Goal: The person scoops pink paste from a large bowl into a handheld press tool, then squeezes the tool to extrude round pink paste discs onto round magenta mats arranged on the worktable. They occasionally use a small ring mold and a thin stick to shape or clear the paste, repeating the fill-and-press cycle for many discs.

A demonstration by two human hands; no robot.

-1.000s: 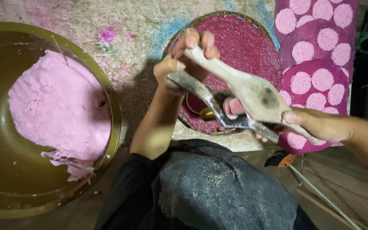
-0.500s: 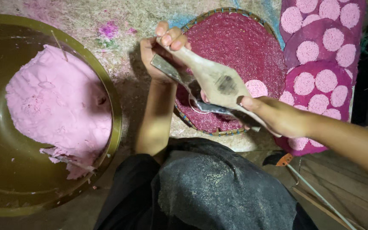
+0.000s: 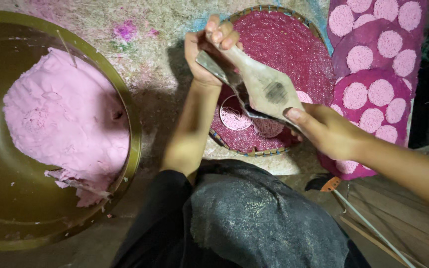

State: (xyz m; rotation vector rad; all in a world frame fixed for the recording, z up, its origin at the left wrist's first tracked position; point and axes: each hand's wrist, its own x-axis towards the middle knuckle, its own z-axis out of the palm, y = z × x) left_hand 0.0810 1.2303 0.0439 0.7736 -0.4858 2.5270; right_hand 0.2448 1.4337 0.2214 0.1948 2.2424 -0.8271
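Both my hands hold a hinged wooden press (image 3: 264, 87) with a metal part over a round woven tray (image 3: 294, 39) stained dark pink. My left hand (image 3: 204, 47) grips the far handle ends at the top. My right hand (image 3: 328, 129) grips the near end, thumb lying on the wood. Below the press a thin pink noodle disc (image 3: 234, 116) lies on the tray, with another disc (image 3: 268, 128) beside it. A large lump of pink dough (image 3: 65, 119) fills a wide brass-coloured bowl (image 3: 125, 99) at the left.
At the right, stacked pink trays (image 3: 373, 84) carry several pale pink noodle discs. The ground between bowl and tray is rough and stained pink and blue. My dark-clothed knee (image 3: 244, 218) fills the bottom middle. Thin sticks and an orange-handled tool (image 3: 331, 183) lie at the bottom right.
Both hands and the press have shifted up and left over the woven tray. The view has shifted slightly, so the bowl and dough appear a little higher in frame.
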